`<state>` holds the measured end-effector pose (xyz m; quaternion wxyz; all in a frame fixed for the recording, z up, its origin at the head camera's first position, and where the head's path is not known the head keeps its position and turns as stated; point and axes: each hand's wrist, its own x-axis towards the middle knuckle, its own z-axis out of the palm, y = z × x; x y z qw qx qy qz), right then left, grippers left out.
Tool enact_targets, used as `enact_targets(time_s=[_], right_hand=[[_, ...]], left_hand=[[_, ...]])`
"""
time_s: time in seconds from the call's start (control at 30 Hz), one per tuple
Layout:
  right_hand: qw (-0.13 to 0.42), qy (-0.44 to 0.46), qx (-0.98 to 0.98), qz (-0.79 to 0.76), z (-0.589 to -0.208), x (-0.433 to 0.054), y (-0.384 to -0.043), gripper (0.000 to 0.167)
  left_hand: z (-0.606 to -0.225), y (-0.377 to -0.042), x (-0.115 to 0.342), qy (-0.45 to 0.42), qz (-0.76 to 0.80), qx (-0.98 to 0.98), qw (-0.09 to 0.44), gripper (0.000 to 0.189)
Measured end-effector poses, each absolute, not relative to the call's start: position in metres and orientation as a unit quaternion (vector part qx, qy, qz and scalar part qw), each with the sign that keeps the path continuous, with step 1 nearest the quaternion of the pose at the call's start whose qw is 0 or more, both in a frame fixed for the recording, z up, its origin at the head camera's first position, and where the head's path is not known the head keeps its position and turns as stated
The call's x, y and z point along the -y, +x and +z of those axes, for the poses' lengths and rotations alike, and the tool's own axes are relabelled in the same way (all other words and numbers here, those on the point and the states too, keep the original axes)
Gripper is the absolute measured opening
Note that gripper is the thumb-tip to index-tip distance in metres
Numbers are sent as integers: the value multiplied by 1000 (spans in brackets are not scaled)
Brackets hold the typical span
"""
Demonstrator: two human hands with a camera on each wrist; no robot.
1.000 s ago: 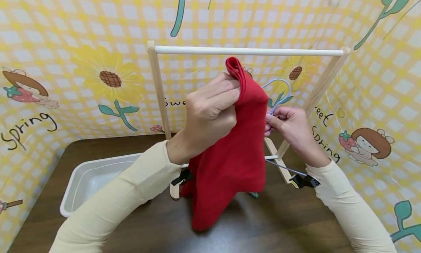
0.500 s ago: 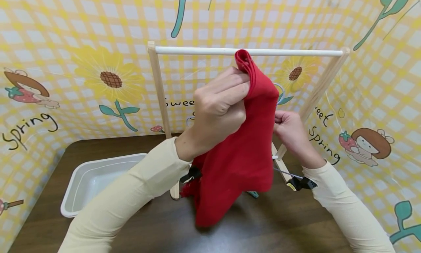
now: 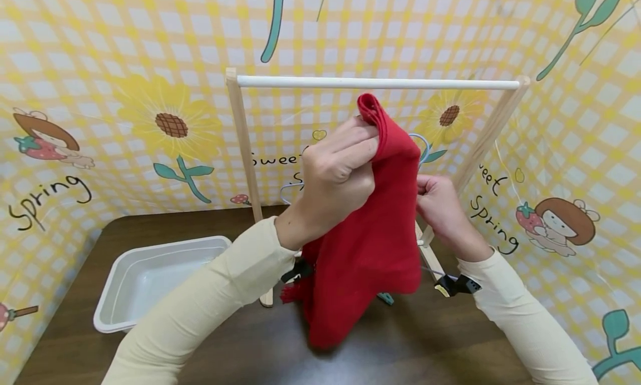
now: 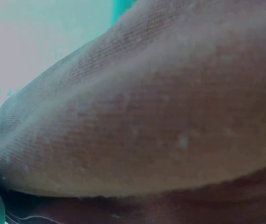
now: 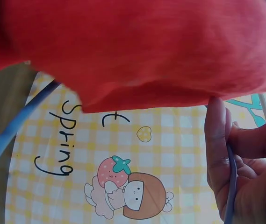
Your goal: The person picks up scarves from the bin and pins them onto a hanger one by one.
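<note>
I am holding the red cloth (image 3: 373, 223) just right of centre in the head view. Its folded end is pointing toward the top of the frame, and its long axis is running steeply down and slightly left to a corner hanging at the lower middle; a red fringe (image 3: 295, 291) is sticking out toward the lower left. My left grip (image 3: 338, 173) is clenching the upper folds. My right grip (image 3: 443, 204), right of the cloth, is pinching a blue wire hanger (image 5: 232, 175); the right-wrist view is showing the strand passing between thumb and fingers. In the head view the cloth is hiding most of the hanger and my right fingertips, while the hook is peeking out at the cloth's upper right.

Behind, a wooden rack (image 3: 241, 132) is standing, its white bar (image 3: 310, 83) spanning the upper middle above the cloth. A teal clip (image 3: 385, 299) is lying on the counter (image 3: 430, 335), partly covered by the cloth's lower edge. A white tub (image 3: 104, 296) is sitting at the lower left, my left sleeve (image 3: 210, 299) blocking its right part. A yellow-checked sheet (image 3: 165, 34) is surrounding everything.
</note>
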<state>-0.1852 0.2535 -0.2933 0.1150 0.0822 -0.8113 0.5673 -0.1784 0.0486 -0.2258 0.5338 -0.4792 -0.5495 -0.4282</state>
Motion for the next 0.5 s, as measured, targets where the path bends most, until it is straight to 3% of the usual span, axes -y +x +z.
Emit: enact_targets(time_s=[0.13, 0.5], right_hand=[[83, 80, 785, 609, -293, -253, -183, 29], [73, 114, 726, 674, -292, -249, -178, 19]], left_hand=[[-236, -185, -47, -465, -443, 555, 528, 35], [-272, -203, -48, -409, -475, 590, 509, 36]])
